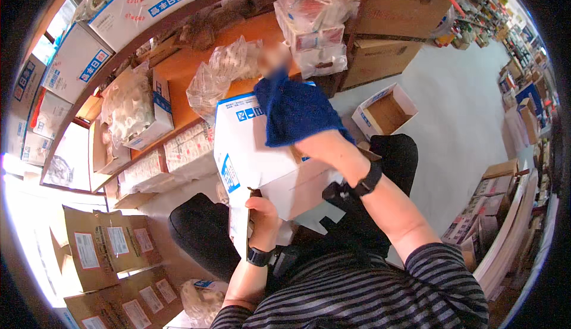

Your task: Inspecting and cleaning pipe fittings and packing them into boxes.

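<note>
White box [250, 150] sits between the knees [397, 162]; left hand [264, 222] grips its flap [239, 225]. Right hand [319, 144] over box, blue cloth [294, 112] covering fingers: closure unclear. Shelf [181, 106] carton [156, 128] holds bagged pale pieces [128, 106].

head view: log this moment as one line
left grip: on blue-printed rectangular white cardboard box | right grip: partly under dark-blue cloth | cloth: over box

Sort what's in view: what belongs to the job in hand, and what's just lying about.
Apparently in the job:
White cardboard box with blue print, gripped by the left hand
Dark blue cloth beyond the right wrist

Apparently just lying about:
Open white cardboard box with brown interior
Crumpled clear plastic bags
Brown cardboard cartons with white labels
</note>
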A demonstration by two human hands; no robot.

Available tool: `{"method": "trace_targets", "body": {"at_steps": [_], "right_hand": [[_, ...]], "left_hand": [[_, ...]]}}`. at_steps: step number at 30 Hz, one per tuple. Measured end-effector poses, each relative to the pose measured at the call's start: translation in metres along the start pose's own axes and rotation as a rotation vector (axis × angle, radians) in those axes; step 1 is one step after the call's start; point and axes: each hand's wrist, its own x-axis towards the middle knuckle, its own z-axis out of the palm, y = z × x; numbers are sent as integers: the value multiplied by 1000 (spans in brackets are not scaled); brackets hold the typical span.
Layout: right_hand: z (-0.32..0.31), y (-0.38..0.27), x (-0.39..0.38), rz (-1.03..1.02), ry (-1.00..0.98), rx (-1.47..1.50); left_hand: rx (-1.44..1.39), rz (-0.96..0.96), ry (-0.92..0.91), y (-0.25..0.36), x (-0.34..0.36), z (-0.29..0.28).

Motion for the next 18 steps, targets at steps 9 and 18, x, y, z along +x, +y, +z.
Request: {"method": "trace_targets", "body": {"at_steps": [9,18], "right_hand": [[6,-67,-29,-121,-67,495],[0,-6,16,28,-35,60]], "left_hand": [[-103,-189,-189,32,-6,13],[247,82,-14,20,-1,19]]}}
